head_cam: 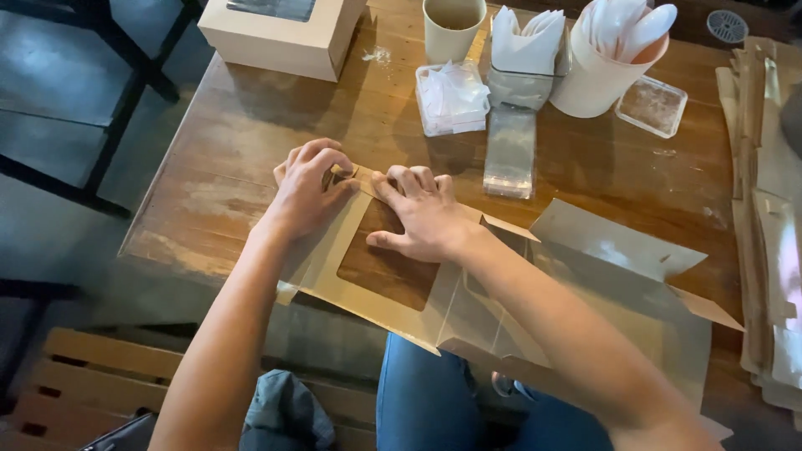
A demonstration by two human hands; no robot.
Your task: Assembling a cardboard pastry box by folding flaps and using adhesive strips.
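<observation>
A flat, unfolded brown cardboard box blank (576, 276) with a clear window panel lies on the wooden table (234, 134), hanging over its near edge. My left hand (305, 188) pinches a small flap at the blank's far left corner, fingers curled on it. My right hand (422, 213) lies flat on the cardboard right beside it, fingers pressing the folded edge down.
An assembled windowed box (280, 38) stands at the back left. Behind the hands are a paper cup (451, 25), a clear container (451, 96), a napkin holder (522, 58), a tub of white spoons (610, 50) and a clear lid (652, 104). Flat blanks (764, 217) stack at right.
</observation>
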